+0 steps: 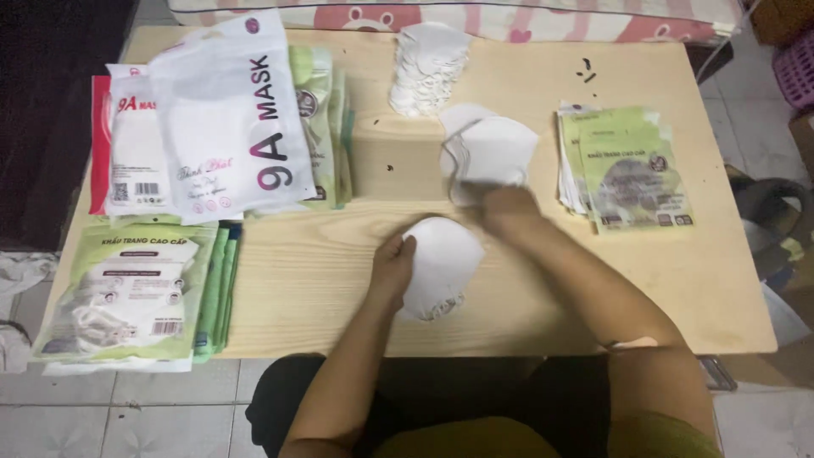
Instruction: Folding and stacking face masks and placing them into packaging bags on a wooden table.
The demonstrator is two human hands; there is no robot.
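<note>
My left hand point(392, 270) rests on the wooden table point(314, 280) and holds the left edge of a small stack of white folded face masks point(443, 267). My right hand point(507, 208) reaches forward and grips the lower edge of another bunch of white masks point(492, 153) lying in the middle of the table. A taller, fanned pile of white masks point(426, 66) sits at the far edge.
White mask packages point(225, 119) lie at the far left over green ones point(326, 127). More green packs point(127, 293) sit at the near left. A stack of flat green bags point(627, 170) lies on the right. Tiled floor surrounds the table.
</note>
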